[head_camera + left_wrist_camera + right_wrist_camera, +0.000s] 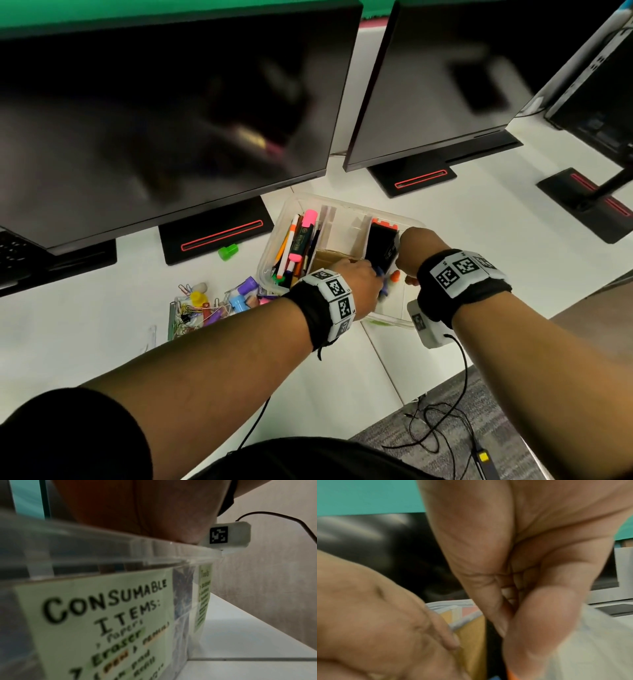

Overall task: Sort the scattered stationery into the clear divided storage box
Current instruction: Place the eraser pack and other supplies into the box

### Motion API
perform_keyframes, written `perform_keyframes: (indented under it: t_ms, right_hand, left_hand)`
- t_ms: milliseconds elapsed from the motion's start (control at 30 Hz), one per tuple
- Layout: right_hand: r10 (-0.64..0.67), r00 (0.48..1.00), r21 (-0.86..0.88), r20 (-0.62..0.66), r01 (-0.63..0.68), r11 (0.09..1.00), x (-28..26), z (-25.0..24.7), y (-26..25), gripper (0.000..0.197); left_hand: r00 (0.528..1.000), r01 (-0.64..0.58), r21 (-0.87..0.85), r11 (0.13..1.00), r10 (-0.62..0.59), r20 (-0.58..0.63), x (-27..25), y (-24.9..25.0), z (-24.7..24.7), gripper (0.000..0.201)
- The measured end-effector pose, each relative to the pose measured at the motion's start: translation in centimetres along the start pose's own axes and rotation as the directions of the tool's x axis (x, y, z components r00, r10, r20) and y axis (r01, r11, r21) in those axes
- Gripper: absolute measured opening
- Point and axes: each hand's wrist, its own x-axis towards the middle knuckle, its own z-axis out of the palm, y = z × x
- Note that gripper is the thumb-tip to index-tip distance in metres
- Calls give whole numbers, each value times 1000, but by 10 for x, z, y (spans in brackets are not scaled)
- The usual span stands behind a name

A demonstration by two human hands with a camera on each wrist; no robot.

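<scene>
Left of centre on the white table (85, 318), loose clips and caps (212, 305). At centre, clear divided storage box (274, 260). Left hand (359, 284) inside, grip unclear; right hand (416, 253) curled, pinching black flat item (380, 246) upright.

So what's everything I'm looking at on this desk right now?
Storage box: one, clear, divided, centre of desk.
Pens and highlighters: several, mixed colours, box's left compartment.
Black item: one, in a right-hand compartment.
Labels: two, pale green, box front.
Loose stationery pile: many clips and small pieces, multicoloured, left of box.
Green cap-like piece: one, by monitor stand.
Monitors: three, black, behind.
Left hand: in box, grip hidden.
Right hand: over box, grip unclear.
</scene>
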Motion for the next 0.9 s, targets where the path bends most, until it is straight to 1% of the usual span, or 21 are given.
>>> perform_keyframes:
  t_ms: [33,67,133,167,233,267,333,433,500,567,600,633,733,800,900]
  right_hand:
    - [-30,1000,61,-5,30,998,4,4,1,26]
    - [-48,999,60,-1,48,997,5,8,-1,21]
    - [-51,998,88,48,47,995,2,15,-5,9]
    - [-46,995,92,90,38,995,3,20,-5,7]
    - [-32,985,46,168,25,999,3,24,-7,13]
    - [-20,983,36,181,13,999,4,26,-6,15]
    - [-17,976,96,217,-4,995,7,27,-5,16]
    - [-37,977,106,208,15,994,12,29,-7,19]
    - [-41,982,131,183,17,991,11,29,-13,15]
    - [-46,987,90,153,32,995,10,28,-18,13]
    - [-46,990,70,130,37,997,11,28,-20,17]
    - [-35,992,101,122,23,995,9,27,-23,22]
    - [-10,986,137,169,-13,991,9,30,-26,25]
    - [9,977,253,212,-64,965,14,34,-22,20]
    - [33,967,458,254,-151,876,19,37,-13,20]
  left_hand:
    - [1000,-14,3,1000,14,4,-1,-1,1,36]
    - [1000,-16,1,1000,16,12,-1,-3,3,34]
    - [1000,-14,-15,1000,14,11,-3,-5,4,31]
    - [1000,-23,-26,999,23,1,-5,-7,4,30]
    - [998,-30,-102,994,23,-62,-15,-12,1,29]
    - [994,-31,-156,987,13,-110,-21,-17,-3,30]
    - [982,-9,-269,963,-42,-182,-39,-30,-14,31]
    - [958,97,-328,940,-177,-225,-64,-61,-21,32]
    - [928,220,-360,907,-309,-210,-83,-85,-16,31]
    - [887,324,-402,856,-423,-187,-104,-105,-6,31]
    - [870,358,-429,830,-463,-170,-113,-112,0,32]
    - [860,381,-454,806,-489,-147,-121,-115,6,34]
    - [838,445,-493,748,-541,-65,-142,-120,22,40]
    - [829,470,-508,722,-559,-28,-152,-122,32,37]
    - [798,527,-516,676,-602,28,-170,-129,45,31]
